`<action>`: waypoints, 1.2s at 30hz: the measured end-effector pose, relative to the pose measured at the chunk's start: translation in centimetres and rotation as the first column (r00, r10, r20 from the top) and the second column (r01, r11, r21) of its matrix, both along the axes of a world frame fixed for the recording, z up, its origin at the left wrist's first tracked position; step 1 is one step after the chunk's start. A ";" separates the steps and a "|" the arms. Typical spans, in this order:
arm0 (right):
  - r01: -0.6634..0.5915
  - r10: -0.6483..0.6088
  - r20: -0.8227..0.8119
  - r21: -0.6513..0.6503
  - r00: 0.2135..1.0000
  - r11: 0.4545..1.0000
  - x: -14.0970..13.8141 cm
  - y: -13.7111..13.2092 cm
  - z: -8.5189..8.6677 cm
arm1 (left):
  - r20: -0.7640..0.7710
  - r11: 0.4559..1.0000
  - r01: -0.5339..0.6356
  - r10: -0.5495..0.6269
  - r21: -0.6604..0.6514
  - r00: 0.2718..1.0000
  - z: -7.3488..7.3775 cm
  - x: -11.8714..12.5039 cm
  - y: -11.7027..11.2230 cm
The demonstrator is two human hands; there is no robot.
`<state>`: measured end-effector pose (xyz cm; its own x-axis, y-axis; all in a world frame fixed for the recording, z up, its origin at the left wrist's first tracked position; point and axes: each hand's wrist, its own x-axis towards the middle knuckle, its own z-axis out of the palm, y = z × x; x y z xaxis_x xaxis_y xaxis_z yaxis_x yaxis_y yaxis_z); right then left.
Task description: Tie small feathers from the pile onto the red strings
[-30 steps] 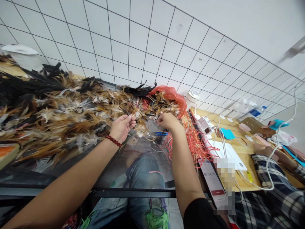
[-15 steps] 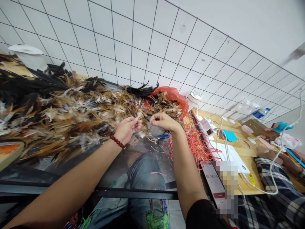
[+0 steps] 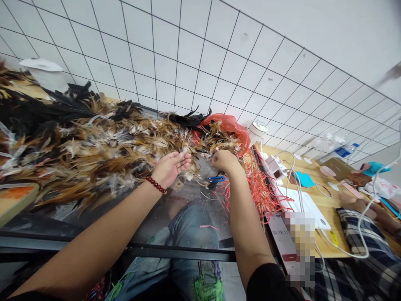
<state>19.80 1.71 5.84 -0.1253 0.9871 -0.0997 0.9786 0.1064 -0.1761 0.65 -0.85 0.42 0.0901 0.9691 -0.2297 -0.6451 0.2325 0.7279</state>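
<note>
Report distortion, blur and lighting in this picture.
Head view: the lens bows the grid lines of the tiled wall; light is even, without hard shadows; a mosaic patch sits beside the phone; the upper right edge is smeared; feathers look sharp.

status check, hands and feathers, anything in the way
Left hand open at edge of feathers. Right hand shut on feathers by the red bag. Blue clip and red strings close by, nothing blocking.
</note>
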 end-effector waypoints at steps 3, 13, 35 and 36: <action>0.012 0.015 0.169 -0.158 0.986 0.987 0.3 0.1 -0.3 | -0.014 1.000 0.009 -0.009 -0.003 1.000 0.0 0.1 -0.1; -0.120 0.175 0.209 -0.249 0.962 0.961 0.2 1.1 -2.5 | -0.030 1.000 0.013 -0.014 -0.015 0.999 -0.2 0.1 -0.1; 0.023 -0.015 0.032 -0.290 0.999 0.957 4.1 1.2 -1.1 | -0.029 1.000 -0.015 0.015 -0.021 0.999 -0.4 0.0 0.2; 0.010 -0.002 0.026 -0.293 1.000 0.956 4.1 1.3 -1.4 | -0.030 1.000 -0.013 0.013 -0.020 0.999 -0.5 0.0 0.2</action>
<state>23.87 2.99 4.47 -0.1132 0.9149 -0.3876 0.9836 0.0482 -0.1736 0.68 -0.67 -0.04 0.0702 0.9653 -0.2515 -0.6262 0.2389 0.7422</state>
